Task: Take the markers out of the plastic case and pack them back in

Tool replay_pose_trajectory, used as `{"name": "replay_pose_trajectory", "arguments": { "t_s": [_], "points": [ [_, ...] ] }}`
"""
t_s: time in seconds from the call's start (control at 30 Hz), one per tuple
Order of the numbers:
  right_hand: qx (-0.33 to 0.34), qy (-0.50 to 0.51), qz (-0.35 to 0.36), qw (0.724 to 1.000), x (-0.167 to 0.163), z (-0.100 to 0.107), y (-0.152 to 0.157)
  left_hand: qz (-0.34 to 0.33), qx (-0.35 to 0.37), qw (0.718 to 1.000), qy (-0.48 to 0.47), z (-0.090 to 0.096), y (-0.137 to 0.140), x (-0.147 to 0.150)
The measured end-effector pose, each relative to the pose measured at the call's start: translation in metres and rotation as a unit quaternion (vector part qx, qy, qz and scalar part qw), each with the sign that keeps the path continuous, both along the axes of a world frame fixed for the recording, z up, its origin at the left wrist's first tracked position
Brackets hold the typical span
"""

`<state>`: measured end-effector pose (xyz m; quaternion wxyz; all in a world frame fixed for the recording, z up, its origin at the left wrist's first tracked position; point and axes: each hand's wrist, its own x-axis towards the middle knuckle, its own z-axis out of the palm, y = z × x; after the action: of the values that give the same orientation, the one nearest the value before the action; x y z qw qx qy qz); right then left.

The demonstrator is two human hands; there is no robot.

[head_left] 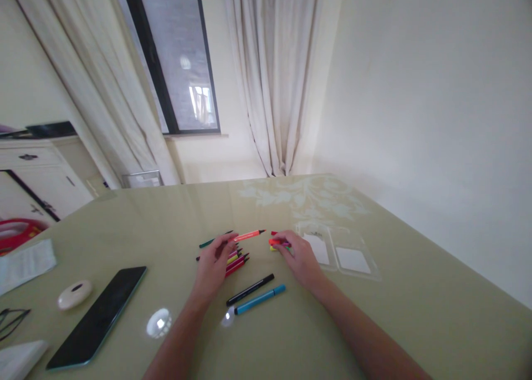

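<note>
My left hand pinches an uncapped orange felt-tip pen, its dark tip pointing right. Under and beside that hand lie several uncapped pens, among them a crimson pen and a dark green pen, partly covered by my fingers. My right hand has thumb and forefinger closed on an orange pen cap. Small coloured caps, including a yellow cap, lie close under its fingers, partly hidden. Nearer to me, a black pen and a blue pen rest side by side, both capped.
An open clear plastic case with white inserts lies right of my right hand. At left are a dark tablet or phone, a whitish oval object, folded paper and glasses. A wall borders the table's right edge.
</note>
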<state>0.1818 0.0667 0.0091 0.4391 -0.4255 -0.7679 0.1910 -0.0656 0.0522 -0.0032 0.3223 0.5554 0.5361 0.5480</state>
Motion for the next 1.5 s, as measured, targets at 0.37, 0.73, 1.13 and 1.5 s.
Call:
{"name": "replay_pose_trajectory", "arguments": {
  "t_s": [0.37,0.73,1.13,1.5],
  "points": [
    [-0.121,0.208,0.011,0.971,-0.001,0.004,0.0,-0.003,-0.058,0.995,-0.085,0.014,-0.013,0.011],
    [-0.144,0.246,0.027,0.958,-0.001,0.008,-0.002,-0.032,-0.078,0.99,-0.11,0.014,-0.015,0.017],
    [-0.15,0.193,0.039,0.969,0.001,0.005,0.0,-0.049,-0.096,0.983,-0.147,0.008,-0.016,0.024],
    [-0.157,0.16,0.069,0.972,0.001,0.024,-0.009,-0.073,-0.058,0.996,-0.007,0.016,-0.022,0.019]
  ]
}}
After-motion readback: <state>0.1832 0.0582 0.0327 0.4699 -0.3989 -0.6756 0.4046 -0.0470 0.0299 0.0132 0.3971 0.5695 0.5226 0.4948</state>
